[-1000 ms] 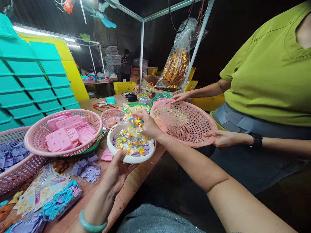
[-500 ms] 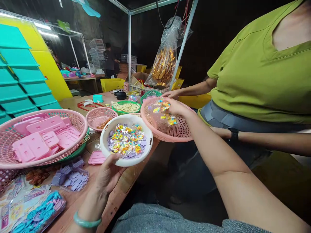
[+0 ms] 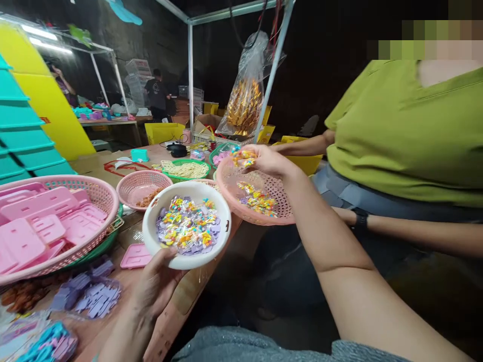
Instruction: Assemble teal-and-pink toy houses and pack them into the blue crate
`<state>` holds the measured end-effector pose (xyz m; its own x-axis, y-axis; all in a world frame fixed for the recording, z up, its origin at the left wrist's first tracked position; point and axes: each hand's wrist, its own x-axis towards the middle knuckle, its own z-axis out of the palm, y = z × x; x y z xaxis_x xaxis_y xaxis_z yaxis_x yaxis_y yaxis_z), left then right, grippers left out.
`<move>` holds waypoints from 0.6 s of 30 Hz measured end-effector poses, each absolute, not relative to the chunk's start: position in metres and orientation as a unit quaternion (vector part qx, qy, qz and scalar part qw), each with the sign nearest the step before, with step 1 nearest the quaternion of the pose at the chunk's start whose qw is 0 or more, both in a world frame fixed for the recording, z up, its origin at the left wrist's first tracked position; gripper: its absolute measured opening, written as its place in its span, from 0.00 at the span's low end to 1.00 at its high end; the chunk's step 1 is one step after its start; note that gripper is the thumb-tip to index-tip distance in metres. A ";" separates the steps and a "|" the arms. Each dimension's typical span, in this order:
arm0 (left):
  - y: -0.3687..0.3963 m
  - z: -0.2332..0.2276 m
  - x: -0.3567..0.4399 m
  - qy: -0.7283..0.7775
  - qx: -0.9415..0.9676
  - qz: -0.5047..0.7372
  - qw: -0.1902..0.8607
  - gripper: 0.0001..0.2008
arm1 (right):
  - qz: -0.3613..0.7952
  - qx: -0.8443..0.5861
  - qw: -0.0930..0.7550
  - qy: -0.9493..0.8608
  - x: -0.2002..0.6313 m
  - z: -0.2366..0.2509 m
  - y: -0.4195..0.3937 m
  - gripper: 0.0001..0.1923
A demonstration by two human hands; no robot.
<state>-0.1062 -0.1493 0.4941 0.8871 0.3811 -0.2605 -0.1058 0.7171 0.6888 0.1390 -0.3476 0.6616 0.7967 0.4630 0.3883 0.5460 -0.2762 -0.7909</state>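
My left hand [image 3: 156,284] holds a white bowl [image 3: 222,213] by its near rim, above the table edge. The bowl is full of small clear packets with coloured pieces [image 3: 186,226]. My right hand [image 3: 264,160] hovers over a pink perforated basket [image 3: 230,188], with a few of those packets [image 3: 243,157] still at its fingers. A small heap of packets [image 3: 258,199] lies inside the basket. A person in a green shirt [image 3: 407,130] stands at the right and holds the basket from its far side.
A large pink basket [image 3: 103,193] of pink plastic plates sits at left. Behind are a small pink basket [image 3: 130,183] and a green basket [image 3: 177,176]. Purple parts [image 3: 90,296] lie on the wooden table [image 3: 177,301]. Teal bins [image 3: 22,138] stack at far left.
My right hand carried packets from the white bowl across to the pink basket, where a small heap now lies. The other person brought the basket closer. The view shifted right.
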 end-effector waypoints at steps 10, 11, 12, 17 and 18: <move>-0.147 0.491 -0.122 0.231 0.315 0.150 0.908 0.28 | -0.004 -0.759 0.129 -0.638 0.055 0.579 -0.260 0.39; -0.147 0.490 -0.123 0.228 0.315 0.157 0.908 0.27 | 0.008 -0.747 0.128 -0.652 0.048 0.573 -0.256 0.40; -0.147 0.490 -0.124 0.218 0.313 0.165 0.909 0.26 | 0.017 -0.744 0.127 -0.656 0.040 0.566 -0.251 0.40; -0.148 0.486 -0.122 0.161 0.290 0.217 0.918 0.17 | 0.001 -0.801 0.113 -0.587 0.014 0.530 -0.220 0.45; -0.147 0.484 -0.122 0.174 0.282 0.225 0.916 0.17 | -0.012 -0.797 0.126 -0.590 0.016 0.525 -0.215 0.43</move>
<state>-0.1220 -0.1473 0.4841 0.8387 0.5098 -0.1915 -0.3137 0.7397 0.5953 0.0155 -0.2148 0.5253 0.3024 0.9382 0.1684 0.9444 -0.2710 -0.1861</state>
